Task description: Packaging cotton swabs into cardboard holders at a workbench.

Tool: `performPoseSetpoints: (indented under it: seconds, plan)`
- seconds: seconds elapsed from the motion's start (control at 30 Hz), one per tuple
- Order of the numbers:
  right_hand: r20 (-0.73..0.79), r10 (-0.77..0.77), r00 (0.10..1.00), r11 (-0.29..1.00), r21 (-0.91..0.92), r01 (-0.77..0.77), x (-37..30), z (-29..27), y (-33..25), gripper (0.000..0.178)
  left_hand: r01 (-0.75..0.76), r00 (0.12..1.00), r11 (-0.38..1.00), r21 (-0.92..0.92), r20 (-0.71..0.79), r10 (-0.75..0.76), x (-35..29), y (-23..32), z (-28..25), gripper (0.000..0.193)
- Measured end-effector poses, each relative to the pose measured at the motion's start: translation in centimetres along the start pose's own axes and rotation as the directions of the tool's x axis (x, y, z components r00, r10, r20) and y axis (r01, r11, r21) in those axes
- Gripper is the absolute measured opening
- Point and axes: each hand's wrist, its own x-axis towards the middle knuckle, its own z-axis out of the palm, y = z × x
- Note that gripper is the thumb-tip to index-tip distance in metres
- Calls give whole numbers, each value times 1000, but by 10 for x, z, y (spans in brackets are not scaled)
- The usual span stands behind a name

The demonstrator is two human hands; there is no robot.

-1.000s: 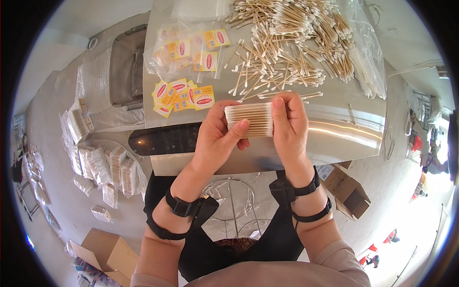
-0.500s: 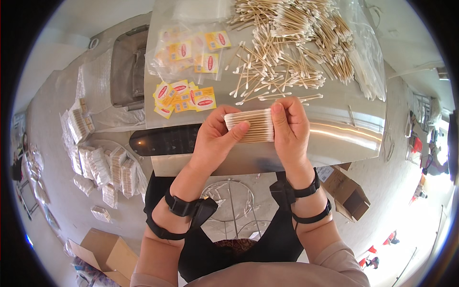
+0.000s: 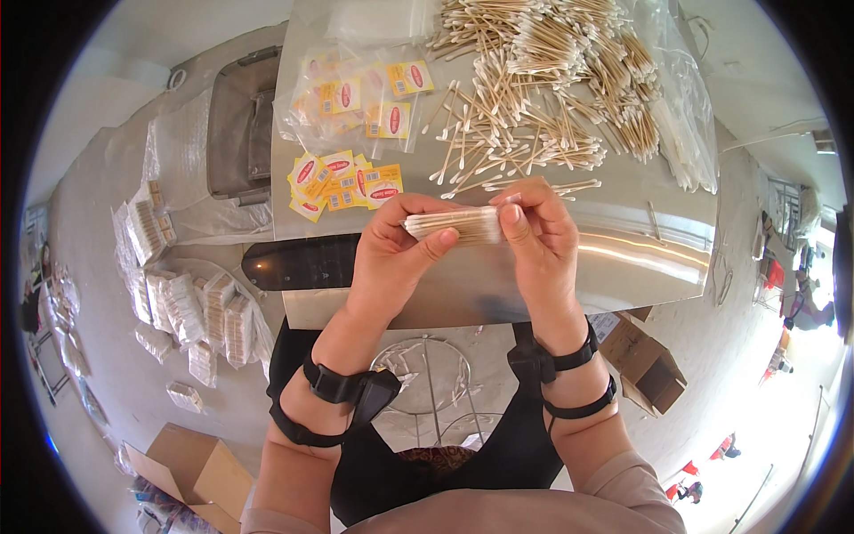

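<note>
"Where's our swab bundle (image 3: 471,230)?"
"Above the desk (image 3: 409,298), pinched by our left grip (image 3: 391,247) at nine o'clock, right grip (image 3: 540,242) at three; loose swabs (image 3: 534,133) lie toward one."
"Handling?"
"Light, likely to splay; we'd best hold it firmly mid-stick."

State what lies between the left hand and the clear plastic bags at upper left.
The head view shows loose yellow-and-white cards on the table between the left hand and those bags.

Room right of hands (image 3: 544,236) (swab pile (image 3: 551,49) ahead)
</note>
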Motion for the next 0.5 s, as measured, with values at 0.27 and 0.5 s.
performPoseSetpoints:
  seconds: [0.27,0.5]
  plan:
    - [88,191,978,936,284,-208,-1,-2,3,12,67,997,997,42,31,-68,-1,-1,-2,23]
    - [89,296,951,872,381,-307,-2,0,5,8,107,993,992,66,42,-110,-3,-1,-6,22]
